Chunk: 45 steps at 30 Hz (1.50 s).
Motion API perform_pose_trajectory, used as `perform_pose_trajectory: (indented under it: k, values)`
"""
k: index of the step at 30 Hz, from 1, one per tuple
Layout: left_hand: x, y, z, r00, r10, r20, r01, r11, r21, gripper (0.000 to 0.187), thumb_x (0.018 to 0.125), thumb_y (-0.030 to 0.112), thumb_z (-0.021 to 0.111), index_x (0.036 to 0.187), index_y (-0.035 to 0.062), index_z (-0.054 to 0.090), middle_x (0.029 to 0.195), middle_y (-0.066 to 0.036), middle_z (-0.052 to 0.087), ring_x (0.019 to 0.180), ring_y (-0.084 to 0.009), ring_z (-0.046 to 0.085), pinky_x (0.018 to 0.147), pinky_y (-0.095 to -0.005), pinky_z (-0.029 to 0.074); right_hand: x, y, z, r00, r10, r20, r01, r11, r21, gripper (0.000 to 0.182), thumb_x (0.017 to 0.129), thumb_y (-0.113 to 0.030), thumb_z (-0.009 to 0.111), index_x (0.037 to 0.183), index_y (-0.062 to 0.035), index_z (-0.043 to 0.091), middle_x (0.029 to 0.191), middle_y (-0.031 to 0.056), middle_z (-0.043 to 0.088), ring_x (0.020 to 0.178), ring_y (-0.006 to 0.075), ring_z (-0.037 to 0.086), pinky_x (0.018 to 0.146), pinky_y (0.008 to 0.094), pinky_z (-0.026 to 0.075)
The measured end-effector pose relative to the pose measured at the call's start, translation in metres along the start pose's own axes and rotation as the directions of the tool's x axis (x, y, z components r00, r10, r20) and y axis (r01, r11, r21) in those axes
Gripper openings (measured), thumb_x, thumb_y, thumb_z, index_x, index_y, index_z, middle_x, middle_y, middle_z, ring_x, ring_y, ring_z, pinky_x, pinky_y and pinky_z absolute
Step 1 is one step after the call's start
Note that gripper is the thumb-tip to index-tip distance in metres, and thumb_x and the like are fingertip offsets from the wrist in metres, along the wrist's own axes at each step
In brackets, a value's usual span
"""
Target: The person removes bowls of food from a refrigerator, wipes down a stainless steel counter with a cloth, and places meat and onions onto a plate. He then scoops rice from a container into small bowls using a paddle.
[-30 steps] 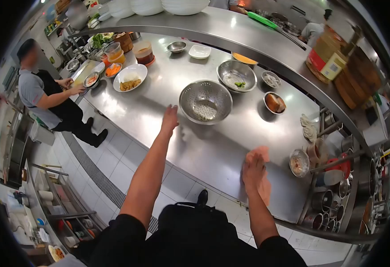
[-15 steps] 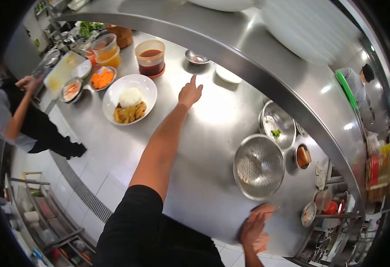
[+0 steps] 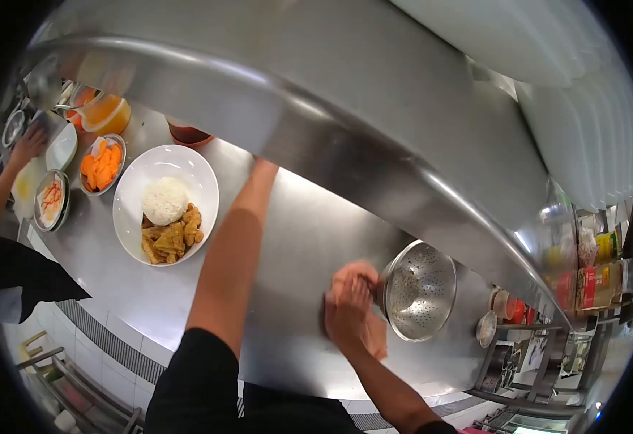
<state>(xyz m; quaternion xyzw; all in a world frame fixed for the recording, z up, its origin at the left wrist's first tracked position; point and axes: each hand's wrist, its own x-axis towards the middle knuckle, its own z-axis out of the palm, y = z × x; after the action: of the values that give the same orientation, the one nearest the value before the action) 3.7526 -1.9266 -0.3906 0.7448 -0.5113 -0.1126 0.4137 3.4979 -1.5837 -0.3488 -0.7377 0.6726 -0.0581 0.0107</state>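
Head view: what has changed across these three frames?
The left arm has reached farther, its hand now hidden under the steel shelf. The right hand has slid its pink cloth along the counter beside the colander. The rice plate is unmoved.

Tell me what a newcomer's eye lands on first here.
First the broad steel shelf arching across the top, hiding the end of the person's left arm. Below it, left, a white plate of rice and fried pieces; lower right, the right hand pressing a pink cloth on the counter beside a perforated metal colander.

No text seems readable here
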Motion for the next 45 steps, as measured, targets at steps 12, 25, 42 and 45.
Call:
perform_pose_trajectory:
  k: [12, 25, 42, 45]
  values:
    - [-0.252, 0.065, -0.27, 0.907, -0.418, 0.056, 0.365, 0.71, -0.603, 0.018, 0.082, 0.002, 0.055, 0.097, -0.0017, 0.065, 0.078, -0.001, 0.057, 0.063, -0.0064, 0.047, 0.055, -0.0231, 0.04, 0.237, -0.092, -0.037, 0.921, 0.226, 0.317, -0.266, 0.96, 0.087, 0.036, 0.092, -0.03, 0.053, 0.113, -0.0009, 0.061, 0.113, 0.0147, 0.061, 0.107, 0.0268, 0.058, 0.093, 0.0382, 0.043]
    - [-0.267, 0.077, -0.123, 0.991, 0.11, 0.082, -0.05, 0.845, -0.532, 0.047, 0.09, 0.03, 0.063, 0.13, 0.0086, 0.049, 0.129, -0.015, 0.049, 0.096, -0.018, 0.057, 0.083, -0.0298, 0.047, -0.15, 0.108, -0.059, 0.935, -0.309, 0.172, 0.306, 0.951, 0.043, 0.034, 0.086, -0.031, 0.054, 0.119, -0.0233, 0.061, 0.127, -0.001, 0.054, 0.119, 0.0202, 0.048, 0.095, 0.0462, 0.036]
    - [-0.409, 0.202, -0.103, 0.71, -0.299, 0.637, 0.66, 0.598, -0.455, 0.043, 0.082, 0.01, 0.049, 0.123, -0.0006, 0.049, 0.098, -0.015, 0.063, 0.067, -0.0218, 0.065, 0.048, -0.0324, 0.053, -0.217, 0.47, -0.047, 0.75, 0.549, -0.368, -0.603, 0.797, -0.041, 0.045, 0.094, -0.033, 0.045, 0.131, -0.0066, 0.051, 0.137, 0.0167, 0.048, 0.126, 0.034, 0.045, 0.099, 0.049, 0.036]
    - [-0.424, 0.214, -0.103, 0.706, -0.388, 0.592, 0.694, 0.542, -0.474, 0.043, 0.08, 0.007, 0.049, 0.123, -0.0017, 0.048, 0.097, -0.015, 0.063, 0.064, -0.0218, 0.064, 0.046, -0.0317, 0.052, -0.194, 0.45, -0.03, 0.772, 0.526, -0.356, -0.574, 0.818, -0.036, 0.049, 0.094, -0.031, 0.045, 0.136, -0.0063, 0.046, 0.143, 0.0201, 0.043, 0.132, 0.0343, 0.041, 0.104, 0.0532, 0.032]
